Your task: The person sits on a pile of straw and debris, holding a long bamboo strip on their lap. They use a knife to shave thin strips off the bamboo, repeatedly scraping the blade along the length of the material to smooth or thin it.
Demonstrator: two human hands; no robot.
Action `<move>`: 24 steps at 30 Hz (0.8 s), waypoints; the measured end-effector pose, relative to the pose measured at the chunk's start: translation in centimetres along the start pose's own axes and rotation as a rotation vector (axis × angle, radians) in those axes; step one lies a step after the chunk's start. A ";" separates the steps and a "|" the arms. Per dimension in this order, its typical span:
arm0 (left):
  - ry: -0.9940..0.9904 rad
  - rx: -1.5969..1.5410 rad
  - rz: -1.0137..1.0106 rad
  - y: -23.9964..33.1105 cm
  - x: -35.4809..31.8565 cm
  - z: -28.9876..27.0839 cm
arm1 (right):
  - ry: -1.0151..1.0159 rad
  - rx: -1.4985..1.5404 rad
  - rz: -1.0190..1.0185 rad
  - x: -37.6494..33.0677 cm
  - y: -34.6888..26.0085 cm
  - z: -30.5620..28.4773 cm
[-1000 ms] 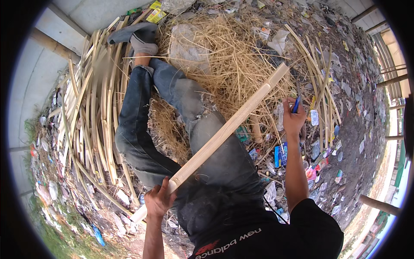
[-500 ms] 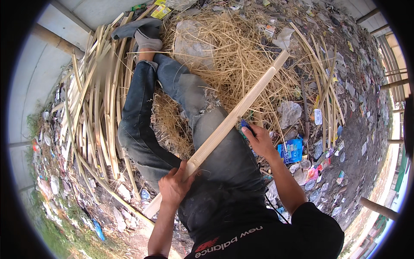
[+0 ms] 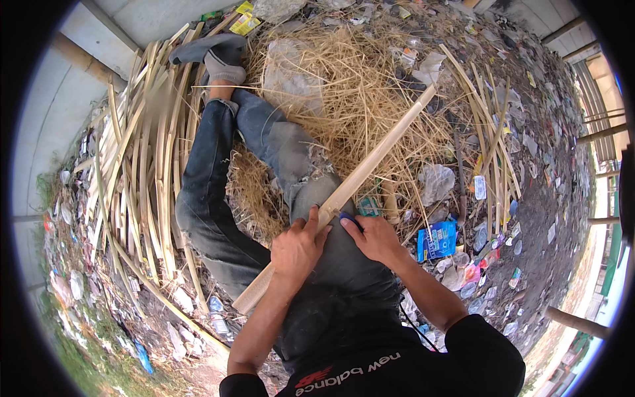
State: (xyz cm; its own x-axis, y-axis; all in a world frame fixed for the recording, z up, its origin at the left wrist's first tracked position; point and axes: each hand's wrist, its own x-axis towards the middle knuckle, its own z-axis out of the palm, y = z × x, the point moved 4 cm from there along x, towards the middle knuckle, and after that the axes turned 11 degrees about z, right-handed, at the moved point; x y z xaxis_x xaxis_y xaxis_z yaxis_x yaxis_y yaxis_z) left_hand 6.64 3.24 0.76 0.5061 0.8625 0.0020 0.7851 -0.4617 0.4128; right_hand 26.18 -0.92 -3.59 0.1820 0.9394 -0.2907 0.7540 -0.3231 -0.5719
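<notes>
A long pale bamboo slat (image 3: 377, 159) runs diagonally from my lap up to the right, across my knee in grey jeans. My left hand (image 3: 297, 248) grips the slat near its lower part, thumb lying along the wood. My right hand (image 3: 374, 237) sits right beside it, closed around a small blue-handled tool (image 3: 345, 216) whose tip meets the slat's edge. My legs (image 3: 218, 192) are crossed, with one foot in a grey sock and sandal (image 3: 218, 56) stretched toward the top.
A heap of dry straw shavings (image 3: 344, 86) lies past my knees. Many split bamboo strips (image 3: 142, 172) are piled on the left, a few more curve on the right (image 3: 489, 126). Plastic wrappers and a blue packet (image 3: 438, 239) litter the dirt ground.
My right hand came down from high on the right to the slat beside my left hand. My left hand slid up the slat from its lower end.
</notes>
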 end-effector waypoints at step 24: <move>-0.039 -0.094 0.005 -4.9 -15.6 -7.2 | -0.020 -0.078 0.017 -1.3 -1.6 0.9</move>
State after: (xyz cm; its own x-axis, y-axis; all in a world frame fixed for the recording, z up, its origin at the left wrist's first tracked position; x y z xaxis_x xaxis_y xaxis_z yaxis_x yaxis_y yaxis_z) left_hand -7.65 -6.50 5.26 0.5251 0.8505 -0.0307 0.7466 -0.4431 0.4963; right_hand 24.15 -1.74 -3.00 0.1834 0.9310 -0.3155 0.7979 -0.3284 -0.5054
